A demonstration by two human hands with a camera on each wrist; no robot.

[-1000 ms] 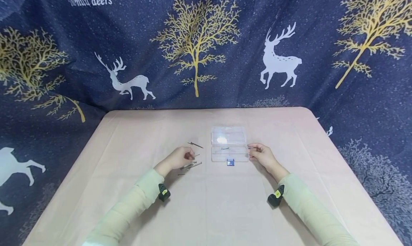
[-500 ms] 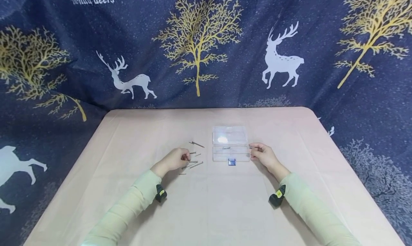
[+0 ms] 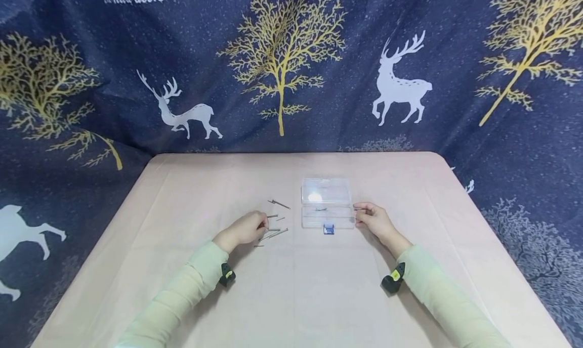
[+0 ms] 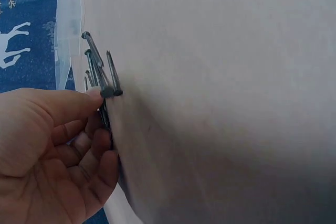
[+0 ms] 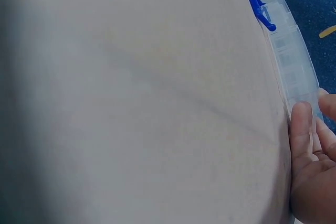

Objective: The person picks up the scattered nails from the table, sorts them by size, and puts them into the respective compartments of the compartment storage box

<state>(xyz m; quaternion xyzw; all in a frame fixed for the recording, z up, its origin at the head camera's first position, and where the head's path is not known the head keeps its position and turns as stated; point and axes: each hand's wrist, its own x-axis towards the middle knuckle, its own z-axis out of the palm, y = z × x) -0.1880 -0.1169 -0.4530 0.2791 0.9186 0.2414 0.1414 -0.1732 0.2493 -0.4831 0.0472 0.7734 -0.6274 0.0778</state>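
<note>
My left hand (image 3: 246,227) is low over a loose group of metal nails (image 3: 278,234) left of the box. In the left wrist view, its thumb and fingers pinch at a nail (image 4: 106,92) whose head shows beside the thumb tip; the curled fingers hide part of it. A clear plastic box (image 3: 314,219) lies with its lid (image 3: 334,191) raised at the back and a blue latch (image 3: 329,229) in front. My right hand (image 3: 374,220) holds the box's right end between thumb and fingers. A few small nails (image 3: 321,209) lie inside the box.
Further back lie more nails (image 3: 280,204), and one short nail (image 3: 258,246) sits closer to the front. A pale cloth covers the table (image 3: 319,297). Behind it hangs a dark blue curtain (image 3: 337,110) with deer and trees.
My left hand has drawn back slightly to the left, with its fingers now lower among the nails. Another nail shows beyond its fingertips. The right hand stays at the box's end.
</note>
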